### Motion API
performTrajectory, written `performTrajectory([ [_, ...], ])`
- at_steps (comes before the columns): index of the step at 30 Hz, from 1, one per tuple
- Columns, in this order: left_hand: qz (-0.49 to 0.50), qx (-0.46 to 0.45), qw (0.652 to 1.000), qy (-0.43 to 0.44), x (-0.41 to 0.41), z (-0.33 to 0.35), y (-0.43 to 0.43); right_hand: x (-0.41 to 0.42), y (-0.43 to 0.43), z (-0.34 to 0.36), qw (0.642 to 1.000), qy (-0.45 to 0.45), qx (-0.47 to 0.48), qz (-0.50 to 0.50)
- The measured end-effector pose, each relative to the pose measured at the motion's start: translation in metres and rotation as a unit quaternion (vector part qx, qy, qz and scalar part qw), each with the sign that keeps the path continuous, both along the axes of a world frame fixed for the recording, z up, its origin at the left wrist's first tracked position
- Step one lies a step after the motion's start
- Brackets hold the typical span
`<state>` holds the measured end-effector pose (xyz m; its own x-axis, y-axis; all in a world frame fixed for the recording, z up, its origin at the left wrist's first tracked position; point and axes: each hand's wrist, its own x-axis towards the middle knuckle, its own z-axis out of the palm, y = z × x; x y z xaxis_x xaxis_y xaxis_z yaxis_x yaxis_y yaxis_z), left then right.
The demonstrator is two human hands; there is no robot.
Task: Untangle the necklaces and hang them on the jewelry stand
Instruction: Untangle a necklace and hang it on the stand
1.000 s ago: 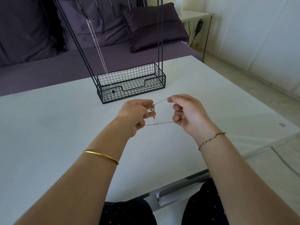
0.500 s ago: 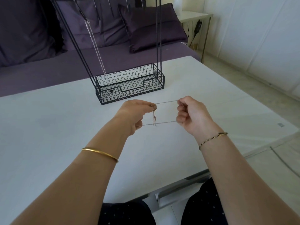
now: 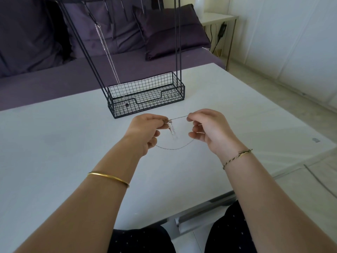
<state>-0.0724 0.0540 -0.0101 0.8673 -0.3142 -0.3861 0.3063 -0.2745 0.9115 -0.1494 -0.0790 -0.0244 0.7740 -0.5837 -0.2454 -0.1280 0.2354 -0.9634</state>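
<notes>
Necklace hides inside left hand and right hand, dangling clasp blurred.

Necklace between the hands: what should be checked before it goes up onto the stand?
1. Left hand pinches the necklace: ok.
2. Right hand pinches the same chain: ok.
3. Chain free of knots: cannot tell; a small clump with dangling bits hangs by the left hand.
4. Jewelry stand upright on the table: ok.
5. Free prong on the stand, beside the hung silver necklace: ok.
</notes>
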Motion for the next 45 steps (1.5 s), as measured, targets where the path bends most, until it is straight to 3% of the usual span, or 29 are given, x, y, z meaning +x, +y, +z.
performTrajectory([
  [6, 0.011, -0.002, 1.000, 0.015, -0.001, 0.004, -0.004, 0.003, 0.002, 0.001, 0.995, -0.033, 0.085, -0.044],
  [14, 0.035, -0.023, 0.997, 0.062, -0.002, 0.010, -0.004, 0.001, -0.002, -0.002, 0.994, 0.103, -0.041, 0.007],
  [22, 0.027, -0.019, 0.998, 0.045, -0.004, 0.009, -0.004, -0.002, 0.008, -0.005, 0.970, 0.132, -0.115, 0.167],
  [27, -0.017, -0.004, 0.999, 0.038, -0.009, 0.013, -0.005, -0.001, 0.017, -0.007, 0.960, 0.071, -0.100, 0.253],
  [32, -0.028, 0.006, 0.999, 0.038, -0.011, 0.015, -0.005, 0.001, 0.017, -0.007, 0.969, 0.040, -0.123, 0.211],
  [38, -0.023, 0.013, 0.999, 0.039, -0.009, 0.016, -0.002, 0.001, 0.007, -0.008, 0.993, -0.012, -0.097, 0.067],
  [45, -0.016, 0.013, 0.999, 0.025, -0.009, 0.015, -0.004, 0.004, 0.003, -0.008, 0.995, -0.049, -0.063, -0.057],
])
